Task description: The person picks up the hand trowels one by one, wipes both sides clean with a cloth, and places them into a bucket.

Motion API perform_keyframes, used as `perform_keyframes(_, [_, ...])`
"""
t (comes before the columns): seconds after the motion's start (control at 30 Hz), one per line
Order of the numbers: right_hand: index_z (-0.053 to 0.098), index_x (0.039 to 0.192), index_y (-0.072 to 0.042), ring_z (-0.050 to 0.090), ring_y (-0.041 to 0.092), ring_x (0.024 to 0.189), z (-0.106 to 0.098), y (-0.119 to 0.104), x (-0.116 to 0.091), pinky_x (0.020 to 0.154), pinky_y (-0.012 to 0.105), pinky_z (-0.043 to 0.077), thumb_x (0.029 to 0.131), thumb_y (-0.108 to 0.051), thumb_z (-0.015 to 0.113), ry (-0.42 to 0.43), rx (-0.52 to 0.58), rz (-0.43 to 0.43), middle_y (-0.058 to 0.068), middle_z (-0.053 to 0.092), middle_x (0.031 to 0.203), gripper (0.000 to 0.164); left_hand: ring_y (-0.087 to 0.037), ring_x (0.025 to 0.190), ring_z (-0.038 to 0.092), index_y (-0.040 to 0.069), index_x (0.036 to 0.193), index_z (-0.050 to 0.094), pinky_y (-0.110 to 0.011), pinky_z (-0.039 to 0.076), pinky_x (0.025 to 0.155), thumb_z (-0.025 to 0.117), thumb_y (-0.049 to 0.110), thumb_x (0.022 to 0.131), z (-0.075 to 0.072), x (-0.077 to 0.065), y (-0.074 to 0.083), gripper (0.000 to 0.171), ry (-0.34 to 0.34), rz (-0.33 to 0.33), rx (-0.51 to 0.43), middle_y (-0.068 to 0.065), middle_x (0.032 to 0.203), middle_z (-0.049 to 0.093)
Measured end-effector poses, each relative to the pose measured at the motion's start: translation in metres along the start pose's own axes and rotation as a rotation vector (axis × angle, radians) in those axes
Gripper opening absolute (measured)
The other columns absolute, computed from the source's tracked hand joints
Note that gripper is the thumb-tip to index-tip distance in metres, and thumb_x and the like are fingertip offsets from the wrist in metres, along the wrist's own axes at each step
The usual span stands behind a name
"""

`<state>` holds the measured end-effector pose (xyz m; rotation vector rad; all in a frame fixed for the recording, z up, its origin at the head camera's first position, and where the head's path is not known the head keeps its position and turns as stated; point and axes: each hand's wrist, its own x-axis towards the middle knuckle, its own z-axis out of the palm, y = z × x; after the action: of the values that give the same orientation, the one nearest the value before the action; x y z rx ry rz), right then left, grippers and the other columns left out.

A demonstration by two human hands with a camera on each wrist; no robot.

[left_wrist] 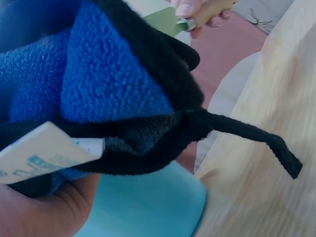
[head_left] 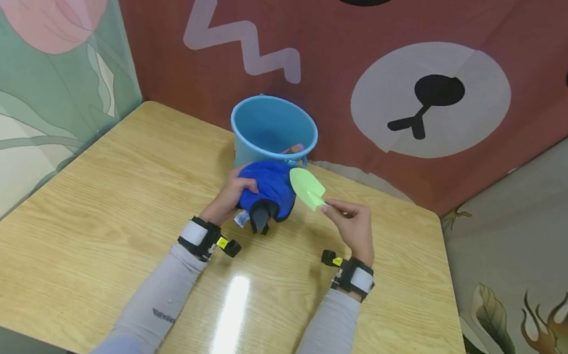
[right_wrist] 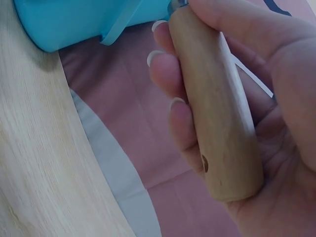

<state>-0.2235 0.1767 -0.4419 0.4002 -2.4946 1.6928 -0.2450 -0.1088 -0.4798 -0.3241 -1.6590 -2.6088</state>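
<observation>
My left hand [head_left: 228, 195] grips a bright blue fleece item [head_left: 268, 184] with black trim, a dark grey lining and a white tag [left_wrist: 59, 153]. A thin black strap end [left_wrist: 256, 132] sticks out from its edge in the left wrist view. In my right hand [head_left: 354, 225] is a small trowel with a pale green blade [head_left: 308, 188]; the fingers wrap its wooden handle [right_wrist: 215, 103]. The blade tip points left and overlaps the fleece's right side in the head view. Both items are held up just in front of a light blue bucket [head_left: 252, 153].
The bucket stands at the table's back edge against the wall cloth [head_left: 330, 48], with a small orange-pink thing [head_left: 295, 149] inside it. A wooden table [head_left: 116, 222] spreads under both arms. Printed cloths hang at the left and right sides.
</observation>
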Motion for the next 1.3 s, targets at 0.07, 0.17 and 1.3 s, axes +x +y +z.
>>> perform_keyframes(0.07, [0.076,0.11,0.004,0.073,0.011,0.092,0.002,-0.001,0.001,0.079,0.024,0.058,0.09,-0.009,0.077,-0.003,0.01,-0.012,0.019,0.075,0.108,0.024,-0.014,0.087,0.053,0.012,0.091,0.06,-0.026,0.045,0.081,0.056,-0.006,0.067,0.003,-0.001,0.0,0.03,-0.007,-0.016,0.02,0.005,0.089,0.06])
perform_keyframes(0.17, [0.076,0.11,0.005,0.073,0.011,0.092,0.006,-0.003,0.002,0.08,0.025,0.058,0.089,-0.009,0.077,-0.015,0.024,-0.032,0.02,0.075,0.107,0.025,-0.016,0.09,0.052,0.006,0.098,0.059,-0.028,0.044,0.084,0.057,-0.004,0.068,0.007,-0.002,-0.001,0.032,-0.031,-0.046,0.048,0.003,0.093,0.058])
perform_keyframes(1.3, [0.077,0.105,0.005,0.072,0.015,0.089,0.024,-0.009,0.01,0.077,0.027,0.059,0.088,-0.005,0.078,-0.136,0.1,-0.094,0.022,0.076,0.104,0.019,-0.024,0.114,0.052,0.004,0.139,0.055,-0.037,0.042,0.098,0.06,0.004,0.069,0.022,-0.006,-0.013,0.07,-0.141,-0.14,0.12,-0.01,0.128,0.058])
